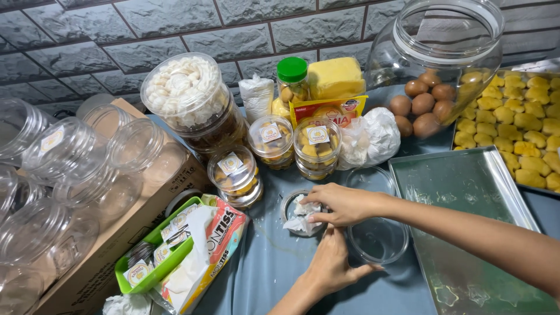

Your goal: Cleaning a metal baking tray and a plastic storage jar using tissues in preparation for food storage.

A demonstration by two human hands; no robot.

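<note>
My right hand [341,204] reaches in from the right and pinches a crumpled white tissue [302,217] inside a small clear round jar [287,205] standing on the grey-blue tablecloth [274,262]. My left hand [329,265] comes up from the bottom edge and lies just below the right hand. Its thumb is spread to the right, and its fingertips are tucked under the right hand, next to the jar. Nothing shows in the left hand.
Two more clear round containers [378,239] sit right of the jar, beside an empty metal tray [466,192]. Behind stand labelled cookie jars [317,149], a big glass jar of eggs [434,64] and a tray of yellow pastries [525,128]. Left: tissue pack [204,245], green basket [169,259], cardboard box [146,216].
</note>
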